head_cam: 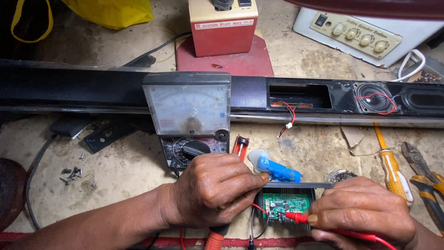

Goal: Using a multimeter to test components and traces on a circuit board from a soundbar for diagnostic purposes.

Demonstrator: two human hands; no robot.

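Observation:
My left hand (216,189) is closed over a probe with an orange-red handle (213,240) that sticks out below it; its fingertips rest at the edge of a small green circuit board (286,203) in a black frame. My right hand (363,213) pinches a red test probe (296,216) whose tip touches the board. An analog multimeter (188,111) with a needle dial leans against a long black speaker bar (83,90) just behind my left hand. A blue and white plastic tool (273,166) lies beside the board.
An orange-handled screwdriver (392,169) and pliers (423,173) lie at the right. Loose screws (71,175) sit at the left. A red and cream box (223,25), a cream amplifier panel (356,33) and a yellow bag (111,11) stand behind the bar.

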